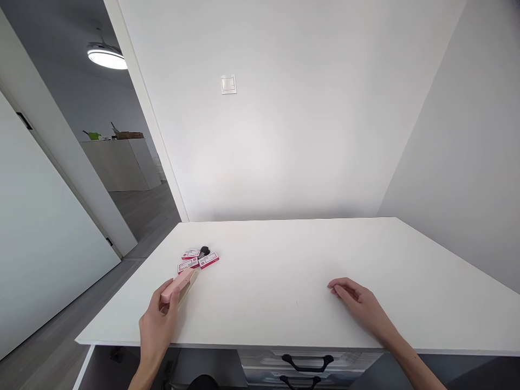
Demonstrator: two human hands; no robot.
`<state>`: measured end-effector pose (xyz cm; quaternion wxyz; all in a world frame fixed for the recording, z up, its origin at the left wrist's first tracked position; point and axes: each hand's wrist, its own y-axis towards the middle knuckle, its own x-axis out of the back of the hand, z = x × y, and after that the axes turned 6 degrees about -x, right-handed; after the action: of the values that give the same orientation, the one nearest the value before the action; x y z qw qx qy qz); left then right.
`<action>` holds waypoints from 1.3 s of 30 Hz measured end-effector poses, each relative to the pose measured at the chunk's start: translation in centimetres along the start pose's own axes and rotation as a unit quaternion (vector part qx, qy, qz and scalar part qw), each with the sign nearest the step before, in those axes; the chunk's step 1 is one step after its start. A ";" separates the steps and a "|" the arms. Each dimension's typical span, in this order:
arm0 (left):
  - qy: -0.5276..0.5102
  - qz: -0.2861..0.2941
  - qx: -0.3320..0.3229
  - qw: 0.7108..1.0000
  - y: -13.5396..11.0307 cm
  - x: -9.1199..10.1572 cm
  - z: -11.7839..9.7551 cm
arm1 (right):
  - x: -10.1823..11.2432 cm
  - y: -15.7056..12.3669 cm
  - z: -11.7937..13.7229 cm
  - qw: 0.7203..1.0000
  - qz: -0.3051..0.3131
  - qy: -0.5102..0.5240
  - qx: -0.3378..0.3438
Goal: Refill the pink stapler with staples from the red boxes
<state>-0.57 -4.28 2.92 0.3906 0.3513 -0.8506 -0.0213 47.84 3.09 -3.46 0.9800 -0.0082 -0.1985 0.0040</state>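
Observation:
My left hand [156,319] is wrapped around a pink stapler [179,285] near the desk's left front. The stapler points away from me, its upper arm parted from its pale base. Just beyond its tip lie three small red-and-white boxes [208,260], grouped around a small black object [204,251] that looks like a staple remover. Well apart from these, my right hand [355,300] is low over the right half of the desk, thumb and fingers drawn together in a pinch. Whatever it may hold is too small to make out.
The white desk [268,281] backs onto a plain wall with a light switch [228,84]. Drawers with black handles [307,363] sit under its front edge. To the left, a door [44,233] and doorway open onto another room with a cabinet [122,165].

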 end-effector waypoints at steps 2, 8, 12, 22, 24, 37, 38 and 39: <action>-0.014 0.025 -0.022 0.999 -1.1 -0.6 -0.4 | 0.0 0.0 0.0 1.000 0.001 0.002 -0.001; -0.107 0.201 -0.168 0.959 -5.3 -4.1 -5.5 | 0.1 -0.1 0.1 1.000 0.007 0.009 -0.003; -0.143 0.317 -0.217 0.912 -6.8 -7.2 -10.0 | 0.0 -0.1 0.3 1.000 0.009 0.016 0.000; -0.156 0.440 -0.283 0.838 -8.3 -11.7 -13.2 | 0.4 -0.4 1.4 1.000 0.013 0.022 0.007; -0.149 0.414 -0.298 0.847 -8.2 -11.6 -12.7 | 0.5 -0.4 1.6 1.000 0.018 0.016 0.012; -0.134 0.340 -0.376 0.852 -8.4 -11.7 -12.0 | -5.0 -2.2 4.7 0.968 0.058 -0.131 0.205; -0.135 0.340 -0.376 0.851 -8.3 -11.7 -12.0 | -5.4 -2.1 4.8 0.964 0.053 -0.145 0.216; -0.137 0.341 -0.376 0.851 -8.3 -11.6 -11.9 | -5.8 -2.0 4.8 0.960 0.051 -0.157 0.226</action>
<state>17.57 -0.54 1.04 0.3553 -0.1408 -0.8887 -0.2534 40.65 1.12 -1.22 0.9114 0.2043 -0.3430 0.0999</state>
